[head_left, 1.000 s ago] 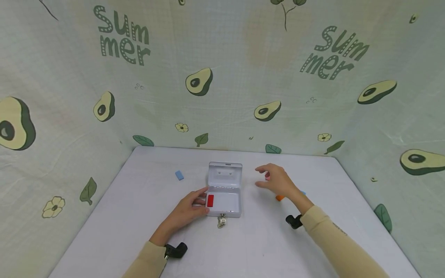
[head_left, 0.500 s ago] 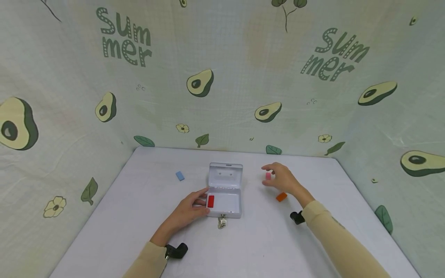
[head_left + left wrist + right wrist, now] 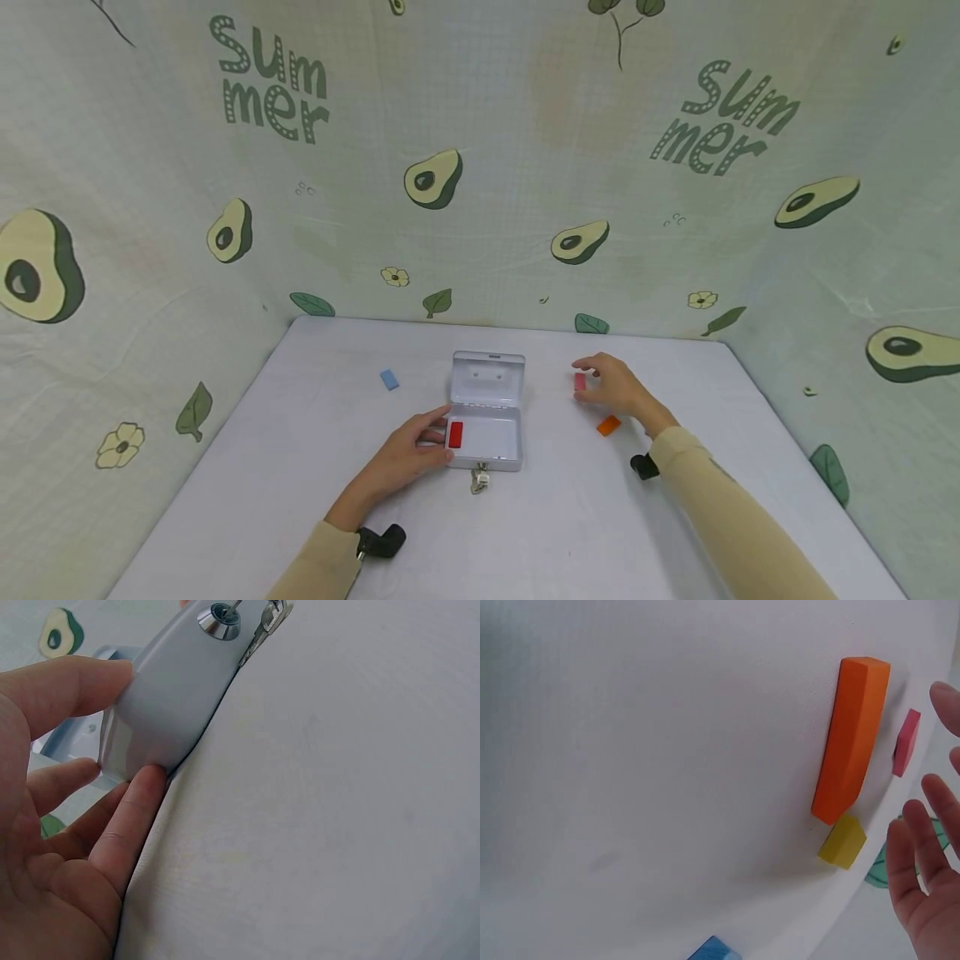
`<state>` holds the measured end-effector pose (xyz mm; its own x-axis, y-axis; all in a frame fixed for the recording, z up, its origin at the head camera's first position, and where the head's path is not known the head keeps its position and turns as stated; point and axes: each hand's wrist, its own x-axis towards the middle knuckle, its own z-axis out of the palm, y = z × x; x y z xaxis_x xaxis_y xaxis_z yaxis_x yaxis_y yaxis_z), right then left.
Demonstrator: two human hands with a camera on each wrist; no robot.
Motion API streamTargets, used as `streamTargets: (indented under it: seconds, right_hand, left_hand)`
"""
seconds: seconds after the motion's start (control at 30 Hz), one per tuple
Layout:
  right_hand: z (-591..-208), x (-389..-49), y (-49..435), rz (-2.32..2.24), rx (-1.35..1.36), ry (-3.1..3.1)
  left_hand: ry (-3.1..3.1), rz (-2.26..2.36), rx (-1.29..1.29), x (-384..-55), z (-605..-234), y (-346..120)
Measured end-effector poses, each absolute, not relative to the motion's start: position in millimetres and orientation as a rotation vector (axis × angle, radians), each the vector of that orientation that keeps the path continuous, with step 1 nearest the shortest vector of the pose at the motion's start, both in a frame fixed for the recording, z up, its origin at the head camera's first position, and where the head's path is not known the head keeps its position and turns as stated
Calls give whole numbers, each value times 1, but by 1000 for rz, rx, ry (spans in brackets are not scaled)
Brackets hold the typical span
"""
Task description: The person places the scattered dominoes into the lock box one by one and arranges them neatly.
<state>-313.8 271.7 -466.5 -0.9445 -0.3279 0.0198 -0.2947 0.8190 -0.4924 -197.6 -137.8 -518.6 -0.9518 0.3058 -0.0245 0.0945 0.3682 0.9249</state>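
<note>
A small pale lockable cash box stands with its lid up and a red block inside at the left. Keys hang from its front lock. My left hand grips the box's left side, thumb at the front corner; in the left wrist view its fingertips meet the box wall. At the right, my right hand reaches over a pink block, thumb and forefinger spread on either side. The right wrist view shows the fingers apart, with the pink block just beyond them.
An orange block lies near my right wrist, a yellow block beside it in the right wrist view. Another blue block shows at that view's lower edge. A light blue block lies left of the box. Printed cloth walls surround the table.
My right hand has moved a little right, and its thumb and forefinger now stand around the pink block. The orange block has come into fuller view. My left hand stays on the box.
</note>
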Motion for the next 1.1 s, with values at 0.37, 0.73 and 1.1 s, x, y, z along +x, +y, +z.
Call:
streamTargets:
  seconds: [0.37, 0.73, 1.1]
  right_hand:
    - [-475, -320, 277, -777, -405, 2913]
    - [-479, -322, 277, -754, -414, 2949]
    - [-483, -326, 277, -750, -394, 2950]
  left_hand:
    - [2434, 1622, 371, -198, -519, -138]
    - [2437, 1614, 379, -198, -519, -137]
    - [2434, 1620, 379, -198, -521, -137]
